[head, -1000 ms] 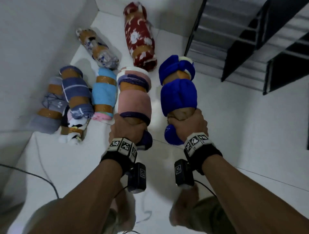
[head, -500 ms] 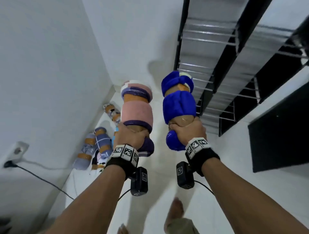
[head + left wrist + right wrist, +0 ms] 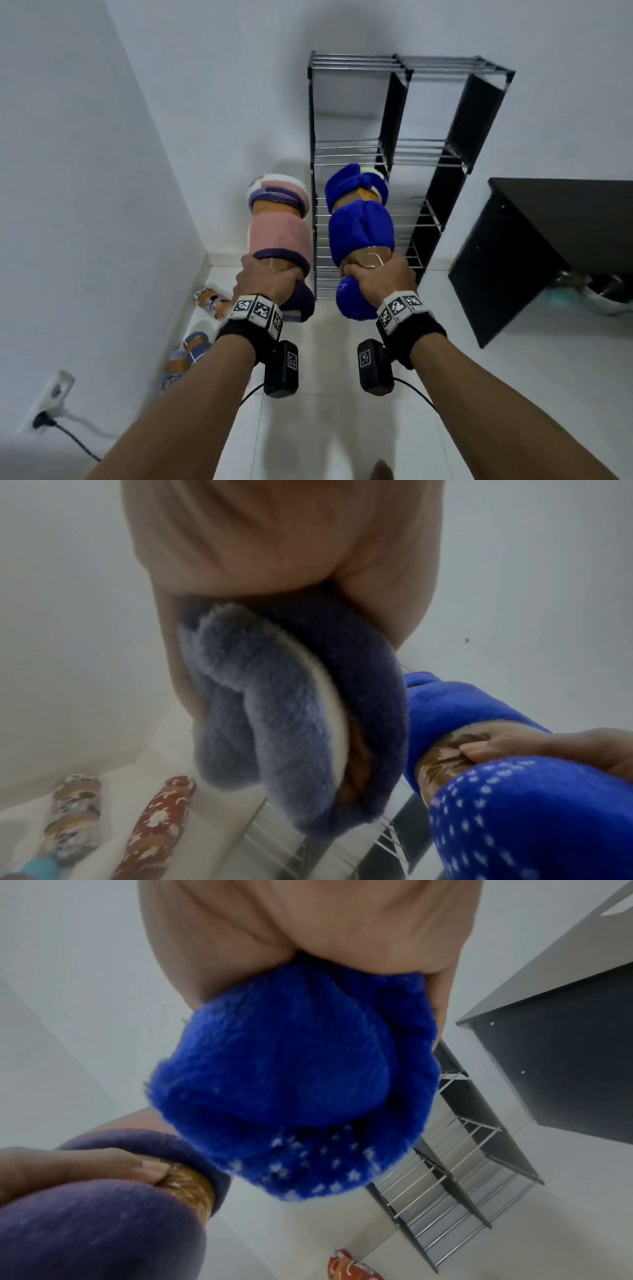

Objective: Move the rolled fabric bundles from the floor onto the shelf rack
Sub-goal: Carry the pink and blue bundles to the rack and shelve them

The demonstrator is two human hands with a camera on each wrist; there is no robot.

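My left hand [image 3: 265,284] was clenched round the brown tape band near the lower end of the pink roll [image 3: 279,236], thumb pressed on the tape in the right wrist view. My right hand [image 3: 375,281] gripped the blue roll [image 3: 359,229] the same way, fingers wrapped over its lower tape band. Both rolls stood upright in front of me, side by side, near each other with a narrow gap between them, their short tails poking out below my fists.

Beyond them stood the rack [image 3: 394,154], against the back wall. Its black left post ran up just behind that gap, so the blue roll overlapped the left bay and the pink one sat against bare wall left of the post. The wire shelves were bare where I could see them, with open room between tiers. A black table [image 3: 534,240] stood to the right of the rack, its near corner jutting toward my right arm.

On my left the side wall [image 3: 85,205] ran close. Along its foot more rolls [image 3: 191,349] lay on the floor [image 3: 325,428], and the left wrist view showed a red roll [image 3: 154,829] among them, beside the rack's base. A socket [image 3: 51,394] with a plugged cord sat low on that wall. White tiles lay open between me and the rack
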